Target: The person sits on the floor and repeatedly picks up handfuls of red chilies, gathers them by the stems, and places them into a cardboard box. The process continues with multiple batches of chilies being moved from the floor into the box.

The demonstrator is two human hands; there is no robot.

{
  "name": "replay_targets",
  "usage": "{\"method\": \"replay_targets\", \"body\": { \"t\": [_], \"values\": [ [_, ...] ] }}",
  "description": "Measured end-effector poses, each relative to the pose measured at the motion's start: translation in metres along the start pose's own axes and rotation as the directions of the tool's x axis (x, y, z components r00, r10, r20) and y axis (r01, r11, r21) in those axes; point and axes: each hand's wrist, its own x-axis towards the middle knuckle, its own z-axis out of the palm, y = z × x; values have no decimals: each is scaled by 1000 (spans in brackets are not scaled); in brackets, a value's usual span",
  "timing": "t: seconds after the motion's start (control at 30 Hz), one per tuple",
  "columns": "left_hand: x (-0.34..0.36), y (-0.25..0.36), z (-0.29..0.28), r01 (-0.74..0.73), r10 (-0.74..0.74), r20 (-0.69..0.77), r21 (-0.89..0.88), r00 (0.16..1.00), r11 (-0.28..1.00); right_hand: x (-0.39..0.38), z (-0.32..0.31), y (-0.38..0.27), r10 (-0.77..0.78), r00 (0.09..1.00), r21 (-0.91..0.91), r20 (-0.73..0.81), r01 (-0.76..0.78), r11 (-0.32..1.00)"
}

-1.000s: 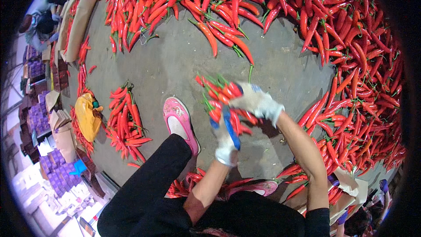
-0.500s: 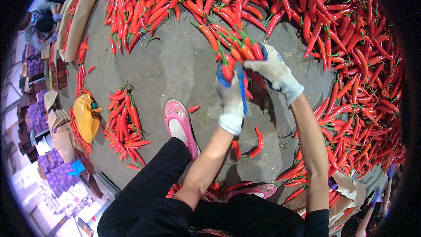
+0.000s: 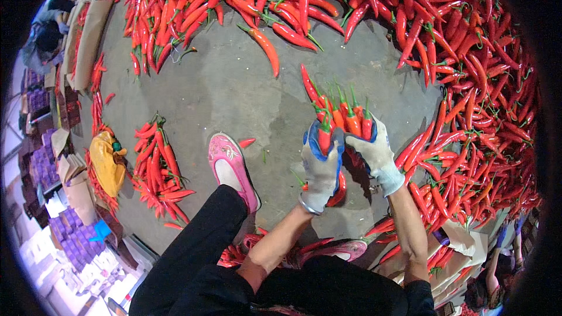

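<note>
My left hand (image 3: 323, 161), in a white and blue work glove, is closed round a bunch of red chili peppers (image 3: 352, 123) with green stems pointing up and away from me. Against the other side of the same bunch, my right hand (image 3: 375, 150) is closed as well, its glove whitish. Both hands are above the grey floor, just in front of me. One pepper in the bunch sticks out tip first beyond the stems. Below my gloves, a loose chili pepper (image 3: 337, 192) on the floor is partly hidden by the left one.
A wide heap of red chili peppers (image 3: 480, 99) curves round the far and right sides. On the left are a smaller pile of peppers (image 3: 157, 161) and a yellow bag (image 3: 106, 164). My pink shoe (image 3: 228, 161) rests on the floor. A person (image 3: 47, 35) crouches far left.
Both hands have come nearer to me with the peppers, away from the far heap. The bunch now stands more upright between the gloves. The view has shifted slightly.
</note>
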Motion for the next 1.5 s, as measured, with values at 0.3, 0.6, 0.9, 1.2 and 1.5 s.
{"method": "replay_targets", "body": {
  "t": [0.3, 0.6, 0.9, 1.2, 1.5],
  "values": [
    [-44, 31, 4, -175, 117, 244, 235, 963, 956, -79, -8, 5, 355, 927, 678, -121, -184, 711],
    [14, 30, 2, -331, 316, 98, 300, 944, 895, -16, 9, 11, 186, 980, 551, -72, -116, 826],
    [10, 22, -8, -13, -24, 152, 240, 988, 971, -14, 1, 2, 343, 920, 674, 188, -375, 636],
    [-37, 7, -8, -280, 235, 219, 205, 947, 938, -69, -15, 4, 385, 901, 714, 200, -403, 573],
    [-11, -2, -27, 529, -428, 339, -308, 838, 791, -73, -1, 50, 420, 903, 730, -95, -223, 645]
  ]
}}
